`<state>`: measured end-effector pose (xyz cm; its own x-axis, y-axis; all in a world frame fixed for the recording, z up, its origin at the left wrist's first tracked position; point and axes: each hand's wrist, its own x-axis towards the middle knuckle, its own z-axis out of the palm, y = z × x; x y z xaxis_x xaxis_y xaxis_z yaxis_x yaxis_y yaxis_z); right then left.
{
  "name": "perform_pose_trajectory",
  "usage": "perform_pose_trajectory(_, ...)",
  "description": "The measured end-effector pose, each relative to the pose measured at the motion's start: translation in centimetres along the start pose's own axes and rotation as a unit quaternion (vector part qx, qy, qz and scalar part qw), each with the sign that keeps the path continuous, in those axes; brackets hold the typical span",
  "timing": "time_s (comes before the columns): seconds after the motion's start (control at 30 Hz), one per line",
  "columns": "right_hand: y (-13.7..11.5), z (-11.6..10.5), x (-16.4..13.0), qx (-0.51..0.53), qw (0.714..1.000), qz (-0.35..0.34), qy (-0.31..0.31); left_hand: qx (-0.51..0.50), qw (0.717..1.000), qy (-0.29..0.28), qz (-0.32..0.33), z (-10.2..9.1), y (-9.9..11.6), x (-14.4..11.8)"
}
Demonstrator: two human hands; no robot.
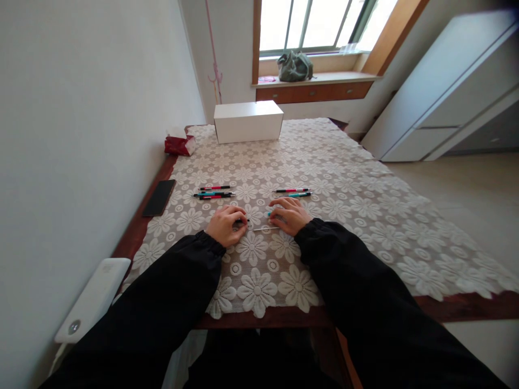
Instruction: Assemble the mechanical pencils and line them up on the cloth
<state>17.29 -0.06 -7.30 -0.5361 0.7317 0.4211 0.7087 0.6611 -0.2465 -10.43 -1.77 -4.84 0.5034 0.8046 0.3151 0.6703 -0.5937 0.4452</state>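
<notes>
My left hand (228, 226) is closed in a pinch around a small dark pen part (243, 220), mostly hidden by the fingers. Across from it, my right hand (290, 216) has its fingers closed around a teal pen part (269, 214), of which only a bit shows. A thin white stick like a pen refill (264, 229) lies between the hands, its right end hidden by the right hand. Beyond the left hand lie a red and black pen (214, 187) and a close bunch of pens (213, 194). Just past the right hand are another red and black pen (291, 190) and a teal pen (299, 194).
A flower-patterned lace tablecloth (257, 292) covers the table. At the far end stands a white box (248, 124). Along the left edge are a dark phone (159, 198) and a red packet (179, 145). A white device (93, 300) with a cable is at the near left.
</notes>
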Motion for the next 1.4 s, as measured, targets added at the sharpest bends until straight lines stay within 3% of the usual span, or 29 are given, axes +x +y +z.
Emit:
perform_pose_trajectory(0.4,0.3,0.0,-0.1,0.014,1.0,-0.007,-0.012,-0.006,1.0,-0.018,0.008,0.5,-0.7,0.1)
perform_pose_trajectory(0.7,-0.3,-1.5,-0.1,0.061,0.996,-0.034,0.048,-0.007,1.0,-0.02,0.004,0.3,-0.4,0.0)
perform_pose_trajectory(1.17,-0.5,-1.2,-0.5,0.045,0.997,-0.056,-0.041,0.001,1.0,-0.02,0.008,0.5,-0.6,0.0)
perform_pose_trajectory(1.4,-0.6,-0.9,-0.5,0.056,0.996,-0.056,-0.038,0.003,1.0,-0.017,0.012,0.5,-0.5,-0.1)
